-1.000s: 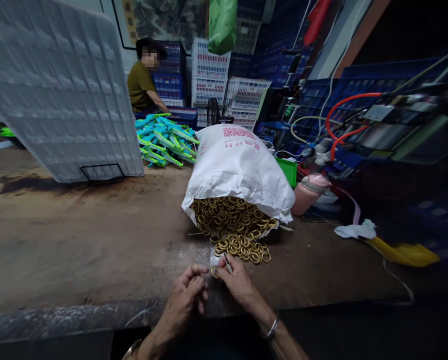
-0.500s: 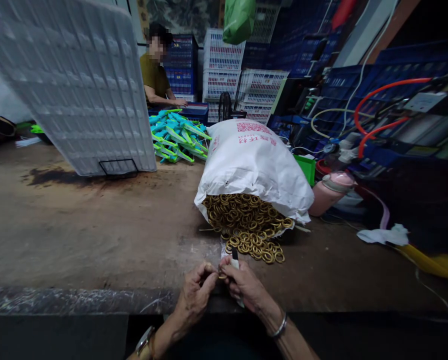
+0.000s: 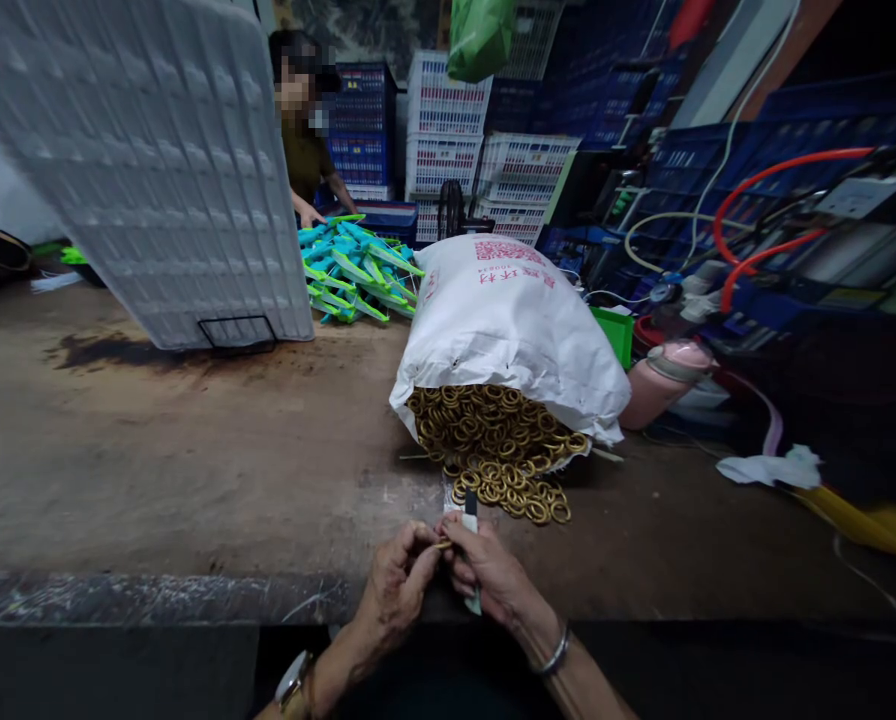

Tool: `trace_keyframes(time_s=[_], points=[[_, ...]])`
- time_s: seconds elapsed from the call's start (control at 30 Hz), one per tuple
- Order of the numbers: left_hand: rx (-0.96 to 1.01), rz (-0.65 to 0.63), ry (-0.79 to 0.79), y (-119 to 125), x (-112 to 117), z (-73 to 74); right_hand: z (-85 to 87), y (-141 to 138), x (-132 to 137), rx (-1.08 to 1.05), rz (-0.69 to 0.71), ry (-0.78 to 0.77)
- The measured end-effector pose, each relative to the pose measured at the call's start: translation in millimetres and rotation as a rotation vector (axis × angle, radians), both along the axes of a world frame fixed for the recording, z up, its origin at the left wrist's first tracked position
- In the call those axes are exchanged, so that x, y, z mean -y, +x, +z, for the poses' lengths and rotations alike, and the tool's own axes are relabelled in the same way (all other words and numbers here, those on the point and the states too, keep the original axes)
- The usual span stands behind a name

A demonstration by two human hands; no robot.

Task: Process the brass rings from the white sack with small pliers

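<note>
My left hand (image 3: 399,585) and my right hand (image 3: 489,572) meet at the near edge of the workbench, fingers pinched together around a small brass ring (image 3: 442,545). My right hand also grips a thin tool (image 3: 470,520) with a dark tip and a pale handle. Just beyond the hands, a white sack (image 3: 508,320) lies on its side, spilling a heap of brass rings (image 3: 497,450) onto the bench.
A grey perforated panel (image 3: 148,170) leans at the back left. Teal and green plastic parts (image 3: 354,270) are piled behind the sack, where another person (image 3: 305,150) works. Crates, hoses, a pink bottle (image 3: 662,380) and a yellow item (image 3: 879,525) stand at the right.
My hands have drawn closer together at the bench edge with the ring between them. The view has shifted slightly. The person at the back has leaned toward the teal parts.
</note>
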State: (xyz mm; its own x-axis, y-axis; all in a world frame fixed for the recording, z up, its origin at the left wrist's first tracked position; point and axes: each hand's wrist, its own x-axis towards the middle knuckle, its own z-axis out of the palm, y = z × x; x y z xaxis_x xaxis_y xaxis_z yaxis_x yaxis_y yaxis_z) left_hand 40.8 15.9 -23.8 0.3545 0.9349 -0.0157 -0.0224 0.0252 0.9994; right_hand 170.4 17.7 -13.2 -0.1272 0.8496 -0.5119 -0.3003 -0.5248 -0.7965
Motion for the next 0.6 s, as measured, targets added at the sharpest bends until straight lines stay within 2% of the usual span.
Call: trace_keyframes(time_s=[0.17, 0.3, 0.47, 0.6], points=[[0.085, 0.056, -0.175, 1, -3, 5.0, -12.7, -3, 1, 0.252, 0.017, 0.129], [0.103, 0.034, -0.312, -2, -5, 9.5, -19.7, -2, -1, 0.451, 0.035, 0.226], [0.11, -0.103, -0.336, -6, -5, 9.1, -17.5, -2, -3, 0.535, 0.053, 0.31], [0.168, -0.144, -0.394, -6, -4, 7.9, -14.3, -3, -3, 0.505, 0.095, 0.285]])
